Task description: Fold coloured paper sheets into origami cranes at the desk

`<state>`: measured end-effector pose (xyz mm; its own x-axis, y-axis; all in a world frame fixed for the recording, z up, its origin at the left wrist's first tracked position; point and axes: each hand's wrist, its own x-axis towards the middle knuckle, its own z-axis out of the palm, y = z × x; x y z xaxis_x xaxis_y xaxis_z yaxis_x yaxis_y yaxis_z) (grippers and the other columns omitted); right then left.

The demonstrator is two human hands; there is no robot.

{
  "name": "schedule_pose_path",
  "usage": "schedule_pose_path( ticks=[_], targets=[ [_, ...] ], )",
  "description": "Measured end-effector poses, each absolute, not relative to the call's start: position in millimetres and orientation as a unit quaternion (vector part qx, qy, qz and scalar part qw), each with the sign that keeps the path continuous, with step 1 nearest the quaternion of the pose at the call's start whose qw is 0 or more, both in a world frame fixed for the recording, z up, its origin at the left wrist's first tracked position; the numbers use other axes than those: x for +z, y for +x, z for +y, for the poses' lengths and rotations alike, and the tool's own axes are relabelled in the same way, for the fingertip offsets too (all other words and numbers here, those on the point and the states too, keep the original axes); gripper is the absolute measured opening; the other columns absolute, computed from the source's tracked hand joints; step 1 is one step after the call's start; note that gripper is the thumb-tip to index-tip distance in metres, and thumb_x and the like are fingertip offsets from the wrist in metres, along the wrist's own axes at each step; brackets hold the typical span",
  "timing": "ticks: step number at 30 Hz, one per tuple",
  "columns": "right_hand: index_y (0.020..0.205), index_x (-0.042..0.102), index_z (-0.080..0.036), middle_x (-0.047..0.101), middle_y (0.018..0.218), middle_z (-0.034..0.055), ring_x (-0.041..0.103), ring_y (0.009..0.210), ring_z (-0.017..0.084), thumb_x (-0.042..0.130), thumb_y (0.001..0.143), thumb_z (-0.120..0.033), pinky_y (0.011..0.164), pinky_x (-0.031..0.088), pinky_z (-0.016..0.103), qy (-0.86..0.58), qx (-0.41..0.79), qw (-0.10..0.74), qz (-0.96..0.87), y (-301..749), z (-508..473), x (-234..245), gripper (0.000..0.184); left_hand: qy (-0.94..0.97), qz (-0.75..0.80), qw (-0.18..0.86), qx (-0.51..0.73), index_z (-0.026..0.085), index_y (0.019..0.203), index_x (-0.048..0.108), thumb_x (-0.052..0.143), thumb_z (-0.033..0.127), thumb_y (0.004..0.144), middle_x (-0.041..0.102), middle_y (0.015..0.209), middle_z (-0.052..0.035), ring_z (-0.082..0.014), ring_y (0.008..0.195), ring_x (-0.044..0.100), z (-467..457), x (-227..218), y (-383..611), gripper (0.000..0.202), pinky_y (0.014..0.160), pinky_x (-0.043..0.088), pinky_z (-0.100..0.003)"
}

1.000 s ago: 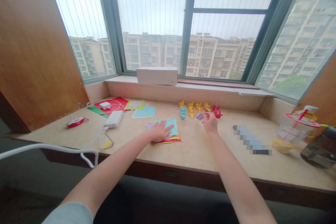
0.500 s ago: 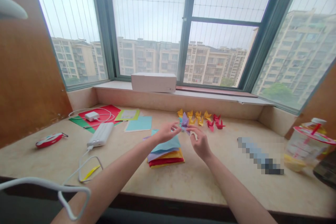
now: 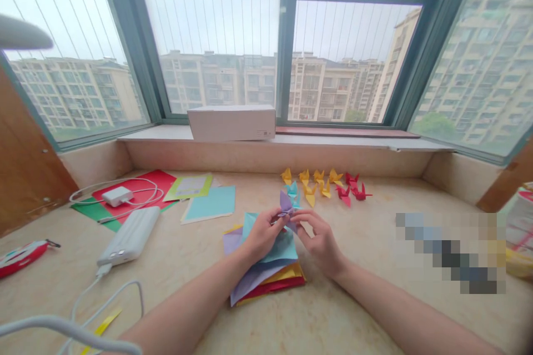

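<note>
A purple origami crane (image 3: 285, 203) is held up between my two hands, above a stack of coloured paper. My left hand (image 3: 267, 232) pinches it from the left, fingers closed. From the right, the fingertips of my right hand (image 3: 320, 237) grip its other side. Below lies the paper stack (image 3: 275, 277), with light blue, purple, yellow and red sheets fanned unevenly. Just behind my hands stands a light blue crane (image 3: 292, 191). Several yellow cranes (image 3: 310, 194) and a few red cranes (image 3: 352, 191) sit in rows farther back.
At left lie a white power bank (image 3: 130, 236) with cables, a white charger (image 3: 117, 196), red and green sheets (image 3: 137, 186), and light blue paper (image 3: 210, 204). A red and white object (image 3: 23, 258) rests at the left edge. A white box (image 3: 233, 123) stands on the sill.
The view has moved closer and tilted. Both hands have drawn nearer with the purple crane, my left fingers now folded more closely around it.
</note>
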<state>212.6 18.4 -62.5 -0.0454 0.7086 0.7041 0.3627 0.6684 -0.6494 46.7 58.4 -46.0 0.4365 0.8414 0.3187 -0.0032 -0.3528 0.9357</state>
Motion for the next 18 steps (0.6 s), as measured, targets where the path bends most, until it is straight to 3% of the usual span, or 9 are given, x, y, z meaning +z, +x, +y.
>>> schedule_pose_path(
  ticks=[5,12,16,18],
  targets=[
    [0.103,0.069,-0.024,0.064,0.112,0.0089,0.065,0.103,0.022,0.062,0.090,-0.027,0.089,0.055,0.038,-0.397,0.176,0.602,-0.670,213.2,13.2,-60.3,0.015,0.684,0.303,0.494,0.444,0.017,0.102,0.073,0.062,0.047,0.087,0.072,0.088,-0.0038,-0.0150,0.069,0.059,50.0,-41.8,46.2,0.035,0.067,0.049,-0.025],
    [0.115,0.063,-0.025,0.073,0.096,0.0041,0.067,0.088,0.020,0.061,0.093,-0.034,0.082,0.054,0.035,-0.426,0.221,0.550,-0.684,222.2,-1.0,-48.2,0.024,0.713,0.308,0.464,0.427,0.018,0.100,0.074,0.060,0.048,0.089,0.067,0.081,-0.0036,-0.0153,0.069,0.055,41.3,-40.6,44.5,0.035,0.063,0.045,-0.024],
    [0.099,0.066,-0.024,0.066,0.080,0.0012,0.060,0.073,0.017,0.063,0.092,-0.036,0.070,0.050,0.030,-0.433,0.164,0.545,-0.699,227.7,0.5,-42.0,0.014,0.731,0.305,0.440,0.424,0.017,0.092,0.076,0.062,0.050,0.087,0.064,0.082,-0.0048,-0.0153,0.071,0.054,41.4,-44.6,44.3,0.036,0.060,0.043,-0.023],
    [0.089,0.064,-0.022,0.063,0.077,0.0008,0.057,0.071,0.017,0.062,0.092,-0.034,0.068,0.048,0.029,-0.428,0.136,0.545,-0.708,229.5,1.8,-40.0,0.012,0.716,0.298,0.465,0.427,0.017,0.101,0.074,0.064,0.050,0.086,0.065,0.087,-0.0057,-0.0148,0.071,0.053,40.6,-44.9,44.9,0.037,0.060,0.044,-0.023]
  ],
)
